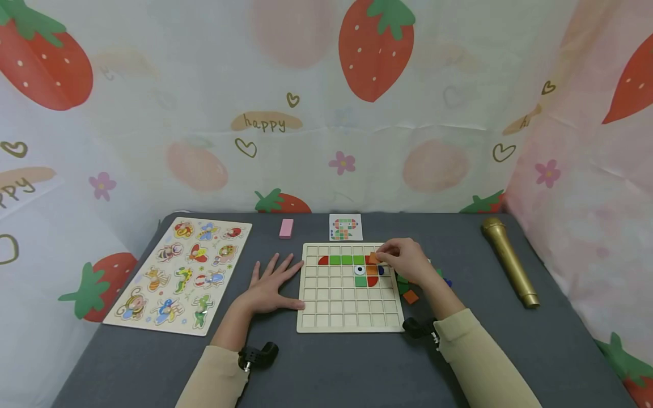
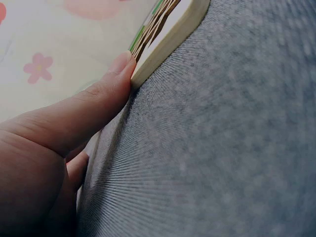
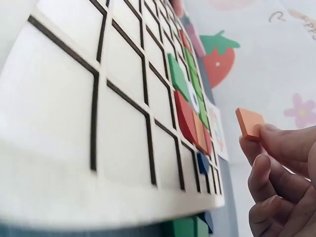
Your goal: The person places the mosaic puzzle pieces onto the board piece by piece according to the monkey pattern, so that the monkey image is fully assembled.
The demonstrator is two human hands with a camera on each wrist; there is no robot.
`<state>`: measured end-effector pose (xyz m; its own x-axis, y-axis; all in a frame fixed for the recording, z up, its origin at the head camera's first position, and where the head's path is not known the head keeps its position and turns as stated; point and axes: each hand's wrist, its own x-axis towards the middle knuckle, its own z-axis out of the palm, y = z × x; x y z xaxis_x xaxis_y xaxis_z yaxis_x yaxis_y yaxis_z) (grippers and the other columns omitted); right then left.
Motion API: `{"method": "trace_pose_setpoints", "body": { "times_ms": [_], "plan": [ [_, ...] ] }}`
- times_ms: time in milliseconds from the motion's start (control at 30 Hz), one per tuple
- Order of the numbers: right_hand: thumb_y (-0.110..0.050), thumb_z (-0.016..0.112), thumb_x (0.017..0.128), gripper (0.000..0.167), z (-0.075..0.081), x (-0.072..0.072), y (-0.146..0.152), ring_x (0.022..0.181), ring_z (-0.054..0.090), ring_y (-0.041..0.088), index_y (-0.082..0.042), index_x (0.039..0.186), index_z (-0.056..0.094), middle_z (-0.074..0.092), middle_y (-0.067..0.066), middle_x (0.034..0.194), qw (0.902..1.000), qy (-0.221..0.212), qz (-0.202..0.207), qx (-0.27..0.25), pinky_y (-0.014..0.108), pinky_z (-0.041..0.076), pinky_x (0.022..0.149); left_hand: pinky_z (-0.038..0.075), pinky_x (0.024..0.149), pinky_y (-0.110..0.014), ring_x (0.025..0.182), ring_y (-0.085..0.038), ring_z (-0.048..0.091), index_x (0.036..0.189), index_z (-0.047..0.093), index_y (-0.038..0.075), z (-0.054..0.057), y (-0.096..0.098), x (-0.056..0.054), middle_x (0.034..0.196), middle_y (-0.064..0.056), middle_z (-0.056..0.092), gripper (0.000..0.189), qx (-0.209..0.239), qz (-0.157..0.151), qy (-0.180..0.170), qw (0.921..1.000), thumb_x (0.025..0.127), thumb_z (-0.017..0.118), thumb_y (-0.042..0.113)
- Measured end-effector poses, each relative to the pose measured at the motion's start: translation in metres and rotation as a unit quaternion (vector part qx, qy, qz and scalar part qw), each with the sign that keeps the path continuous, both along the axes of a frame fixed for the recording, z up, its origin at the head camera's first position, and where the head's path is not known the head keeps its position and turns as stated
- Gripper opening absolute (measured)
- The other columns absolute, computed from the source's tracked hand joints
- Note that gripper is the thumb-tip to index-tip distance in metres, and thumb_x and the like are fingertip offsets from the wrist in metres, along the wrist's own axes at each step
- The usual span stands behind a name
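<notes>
A pale wooden grid board (image 1: pixel 336 309) lies on the grey table with colored tiles set in its upper cells. Among them are a red rounded tile (image 1: pixel 323 260), a row of green tiles (image 1: pixel 347 260) and a white eye tile (image 1: pixel 359 270). Between thumb and finger my right hand (image 1: pixel 406 259) pinches an orange square tile (image 3: pixel 250 123), held above the board near its top right. My left hand (image 1: pixel 267 288) lies spread on the table, with the thumb (image 2: pixel 116 74) against the board's left edge.
Loose tiles, including an orange one (image 1: pixel 410 297), lie right of the board. Behind it are a small pattern card (image 1: pixel 359 237) and a pink block (image 1: pixel 286 228). A sticker-like animal board (image 1: pixel 224 272) is at left; a gold microphone (image 1: pixel 510 262) lies at right.
</notes>
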<state>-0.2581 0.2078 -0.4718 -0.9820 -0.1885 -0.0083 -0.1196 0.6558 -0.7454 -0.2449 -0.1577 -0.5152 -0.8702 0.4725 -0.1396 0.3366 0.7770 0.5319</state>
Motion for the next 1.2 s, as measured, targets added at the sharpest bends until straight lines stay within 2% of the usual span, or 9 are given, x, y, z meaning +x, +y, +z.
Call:
{"method": "trace_pose_setpoints", "body": {
  "times_ms": [233, 467, 700, 867, 1067, 1200],
  "plan": [
    [-0.027, 0.069, 0.097, 0.016, -0.006, -0.005, -0.018, 0.084, 0.068, 0.023, -0.012, 0.102, 0.076, 0.075, 0.005, 0.093, 0.9996, -0.006, 0.023, -0.016, 0.036, 0.054, 0.071, -0.013, 0.118, -0.068, 0.157, -0.038, -0.006, 0.162, 0.027, 0.028, 0.001, 0.0, 0.001, 0.171, -0.006, 0.011, 0.105, 0.004, -0.002, 0.001, 1.0, 0.077, 0.079, 0.063],
    [-0.027, 0.07, 0.097, 0.014, -0.01, -0.007, -0.04, 0.082, 0.066, 0.018, -0.015, 0.1, 0.075, 0.073, 0.001, 0.092, 0.9994, -0.022, 0.025, -0.012, 0.034, 0.053, 0.07, -0.013, 0.118, -0.068, 0.157, -0.038, -0.006, 0.162, 0.027, 0.029, -0.001, 0.0, 0.001, 0.171, -0.006, 0.011, 0.105, 0.0, -0.004, 0.003, 1.0, 0.077, 0.078, 0.063],
    [-0.024, 0.07, 0.097, 0.01, -0.013, -0.014, -0.061, 0.078, 0.065, 0.02, -0.015, 0.096, 0.076, 0.073, 0.003, 0.09, 0.998, -0.035, 0.043, -0.03, 0.033, 0.052, 0.065, -0.013, 0.118, -0.068, 0.157, -0.039, -0.006, 0.162, 0.027, 0.028, 0.002, 0.0, 0.001, 0.171, -0.007, 0.012, 0.105, 0.005, -0.001, -0.001, 1.0, 0.077, 0.079, 0.062],
    [-0.023, 0.073, 0.095, 0.007, -0.017, -0.017, -0.077, 0.08, 0.065, 0.015, -0.017, 0.094, 0.076, 0.071, -0.001, 0.092, 0.9974, -0.031, 0.059, -0.025, 0.031, 0.052, 0.067, -0.013, 0.118, -0.069, 0.157, -0.038, -0.006, 0.162, 0.027, 0.028, 0.001, 0.001, 0.001, 0.171, -0.006, 0.012, 0.105, -0.003, 0.001, 0.0, 1.0, 0.077, 0.079, 0.064],
    [-0.021, 0.073, 0.095, 0.008, -0.017, -0.019, -0.092, 0.077, 0.064, 0.017, -0.015, 0.093, 0.077, 0.069, 0.0, 0.091, 0.9972, -0.024, 0.068, -0.021, 0.031, 0.053, 0.067, -0.013, 0.118, -0.069, 0.157, -0.038, -0.006, 0.162, 0.027, 0.029, 0.0, 0.001, 0.001, 0.171, -0.006, 0.011, 0.105, -0.005, 0.003, -0.002, 1.0, 0.077, 0.078, 0.064],
    [-0.021, 0.074, 0.094, 0.006, -0.018, -0.021, -0.1, 0.08, 0.062, 0.015, -0.015, 0.092, 0.075, 0.069, 0.0, 0.092, 0.9978, -0.021, 0.063, -0.01, 0.031, 0.051, 0.071, -0.013, 0.118, -0.069, 0.157, -0.038, -0.006, 0.162, 0.027, 0.028, 0.001, 0.001, 0.001, 0.171, -0.006, 0.012, 0.105, 0.0, 0.004, -0.002, 1.0, 0.077, 0.078, 0.063]
  ]
}}
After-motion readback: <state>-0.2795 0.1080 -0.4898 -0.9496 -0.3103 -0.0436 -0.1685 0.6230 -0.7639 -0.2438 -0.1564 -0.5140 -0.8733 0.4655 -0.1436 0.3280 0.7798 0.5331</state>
